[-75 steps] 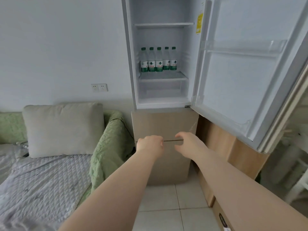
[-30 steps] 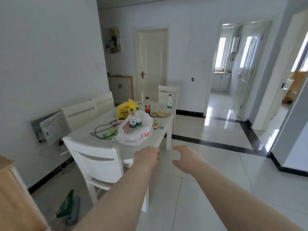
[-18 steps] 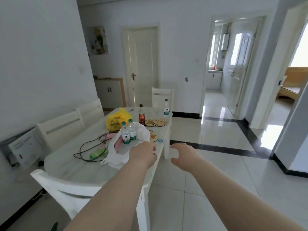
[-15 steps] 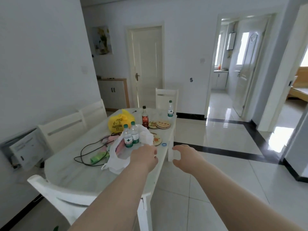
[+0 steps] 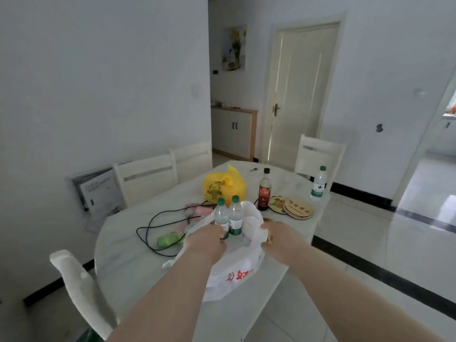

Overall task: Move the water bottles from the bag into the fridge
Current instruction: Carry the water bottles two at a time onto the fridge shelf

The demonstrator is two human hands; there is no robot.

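A white plastic bag with red print sits at the near edge of the white table. Two green-capped water bottles stand upright inside it: the left bottle and the right bottle. My left hand grips the bag's left rim, right in front of the left bottle. My right hand clutches the bag's right rim. Between them the bag's mouth is spread apart. The fridge is out of view.
On the table are a yellow bag, a dark sauce bottle, round coasters, a third water bottle, a black cable and a green roll. White chairs ring the table. Tiled floor lies to the right.
I turned from the open fridge, where several bottles stand on a shelf, and came up to the table. Both hands, empty half a second ago, now grip the bag's rim.
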